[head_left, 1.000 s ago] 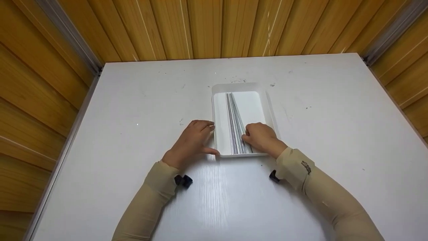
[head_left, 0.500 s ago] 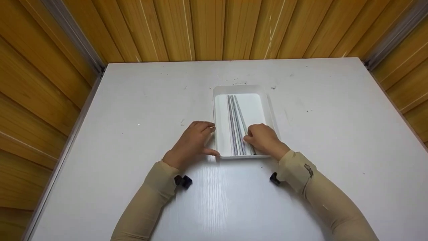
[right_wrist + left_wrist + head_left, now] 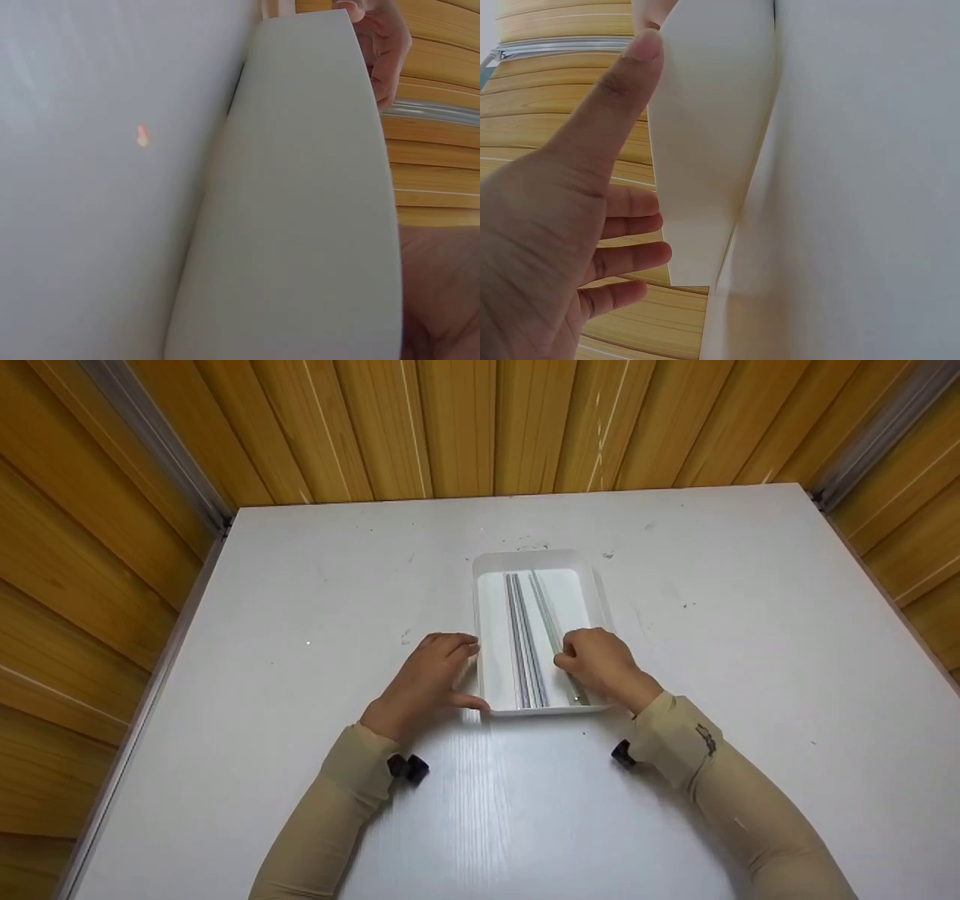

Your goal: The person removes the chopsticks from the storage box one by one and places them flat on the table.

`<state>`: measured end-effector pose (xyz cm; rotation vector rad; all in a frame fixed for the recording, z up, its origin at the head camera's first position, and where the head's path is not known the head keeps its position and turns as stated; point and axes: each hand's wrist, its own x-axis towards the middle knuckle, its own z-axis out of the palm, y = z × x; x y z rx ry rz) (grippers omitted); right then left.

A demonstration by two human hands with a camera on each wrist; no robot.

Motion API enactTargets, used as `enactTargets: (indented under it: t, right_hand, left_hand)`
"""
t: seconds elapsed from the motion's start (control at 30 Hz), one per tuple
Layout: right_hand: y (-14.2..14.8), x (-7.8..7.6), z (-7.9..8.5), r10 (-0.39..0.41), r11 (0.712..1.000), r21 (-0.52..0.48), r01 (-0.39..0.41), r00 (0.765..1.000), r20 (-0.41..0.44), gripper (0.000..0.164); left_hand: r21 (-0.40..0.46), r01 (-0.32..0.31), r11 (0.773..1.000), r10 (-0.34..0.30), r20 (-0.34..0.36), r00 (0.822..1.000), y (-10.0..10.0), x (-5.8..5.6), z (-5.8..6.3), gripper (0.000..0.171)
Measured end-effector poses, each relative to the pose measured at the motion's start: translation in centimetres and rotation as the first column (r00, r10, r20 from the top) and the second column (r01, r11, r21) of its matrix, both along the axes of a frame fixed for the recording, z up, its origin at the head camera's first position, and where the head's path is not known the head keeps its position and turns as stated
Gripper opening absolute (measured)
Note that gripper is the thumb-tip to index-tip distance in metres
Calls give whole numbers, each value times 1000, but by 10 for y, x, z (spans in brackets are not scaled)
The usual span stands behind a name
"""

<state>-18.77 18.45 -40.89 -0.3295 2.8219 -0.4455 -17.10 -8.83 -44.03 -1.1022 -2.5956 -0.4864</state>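
A white rectangular tray (image 3: 604,607) lies on the table with several long, thin silvery chopsticks (image 3: 525,641) side by side in it, left of its middle. My right hand (image 3: 600,664) is inside the tray at its near right, fingers curled round separate, slanting pale chopsticks (image 3: 546,604); how many it holds is hidden. My left hand (image 3: 431,675) rests against the tray's left side, its fingertips at the left wall and its thumb at the near left corner. The left wrist view shows those fingers fairly straight along the tray's wall (image 3: 712,142). In the right wrist view, the tray wall hides most of the right hand.
The white table (image 3: 247,675) reaches out on all sides of the tray. Yellow wood-look panels (image 3: 465,427) stand at its back and sides, with metal posts (image 3: 176,442) at the corners. Small dark marks dot the tabletop.
My right hand has shifted right inside the tray, drawing the slanting chopsticks away from the others, so the gap between them is wider. My left hand stays at the tray's side.
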Motion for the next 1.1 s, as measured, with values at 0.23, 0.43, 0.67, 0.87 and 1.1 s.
enactTargets:
  t: [0.23,0.43,0.67,0.87,1.1]
  right_hand:
    - [11,0,9,-29,999,-26,28,999,-32,20]
    - [22,1,13,-41,998,-50,38,998,-57,20]
    - [33,-1,18,-71,996,-58,68,996,-53,18]
    - [43,-2,20,-87,995,-57,84,994,-65,18]
    - [55,-3,19,-131,990,-61,129,990,-44,16]
  left_hand:
    - [5,5,1000,-4,-40,999,-1,0,-1,80]
    - [18,10,1000,-10,-32,999,0,0,0,80]
    - [12,8,1000,-7,-41,999,-1,0,-1,80]
    - [12,6,1000,-5,-46,999,0,1,0,79]
    - [7,1,1000,-1,-37,999,-1,0,-1,79]
